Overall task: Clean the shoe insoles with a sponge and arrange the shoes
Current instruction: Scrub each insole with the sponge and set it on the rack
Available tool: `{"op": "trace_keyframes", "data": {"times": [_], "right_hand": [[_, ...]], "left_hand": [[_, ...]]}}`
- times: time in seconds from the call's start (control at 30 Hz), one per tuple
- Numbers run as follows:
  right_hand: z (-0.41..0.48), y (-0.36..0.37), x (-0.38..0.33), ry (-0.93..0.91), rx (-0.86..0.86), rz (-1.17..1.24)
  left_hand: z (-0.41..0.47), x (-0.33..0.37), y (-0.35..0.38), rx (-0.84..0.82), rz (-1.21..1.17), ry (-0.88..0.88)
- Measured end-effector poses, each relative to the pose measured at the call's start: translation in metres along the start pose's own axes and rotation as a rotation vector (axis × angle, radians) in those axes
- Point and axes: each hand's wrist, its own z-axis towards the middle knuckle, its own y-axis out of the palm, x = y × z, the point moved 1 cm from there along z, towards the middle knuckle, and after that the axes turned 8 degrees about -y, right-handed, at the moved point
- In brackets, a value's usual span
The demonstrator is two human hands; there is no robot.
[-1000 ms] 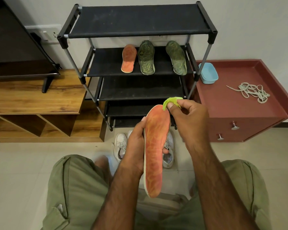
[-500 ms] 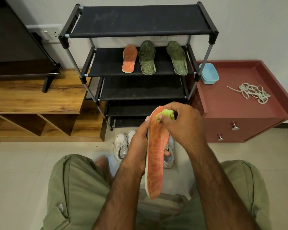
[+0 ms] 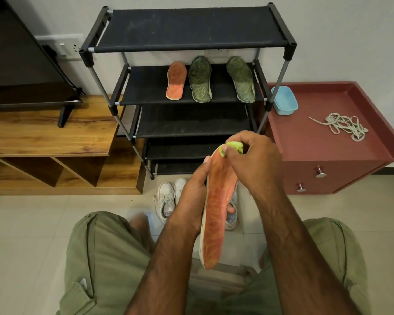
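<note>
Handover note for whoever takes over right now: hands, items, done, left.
Left hand: holds orange insole upright by its edge.
Right hand: pinches green sponge on the insole's top end.
Shoe rack, second shelf: small orange insole, two green insoles.
White shoes on floor under the hands; laces and blue tub on red cabinet.
Left: finish wiping, shelve the insole, arrange shoes.
</note>
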Motion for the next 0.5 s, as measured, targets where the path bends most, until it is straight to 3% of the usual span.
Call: {"op": "trace_keyframes", "data": {"times": [0.1, 0.23, 0.33, 0.5], "right_hand": [[0.0000, 0.0005, -0.0010, -0.011, -0.151, 0.071], [0.0012, -0.0010, 0.0024, 0.015, 0.011, -0.011], [0.0019, -0.0004, 0.0002, -0.005, -0.140, 0.046], [0.0033, -0.0012, 0.0008, 0.008, -0.055, 0.003]], "left_hand": [[0.0018, 0.0000, -0.0016, -0.004, 0.016, 0.016], [0.0004, 0.0005, 0.0004, 0.009, 0.063, 0.008], [-0.0003, 0.0012, 0.0020, 0.008, 0.050, 0.013], [-0.0010, 0.0028, 0.0043, 0.027, 0.076, 0.018]]}}
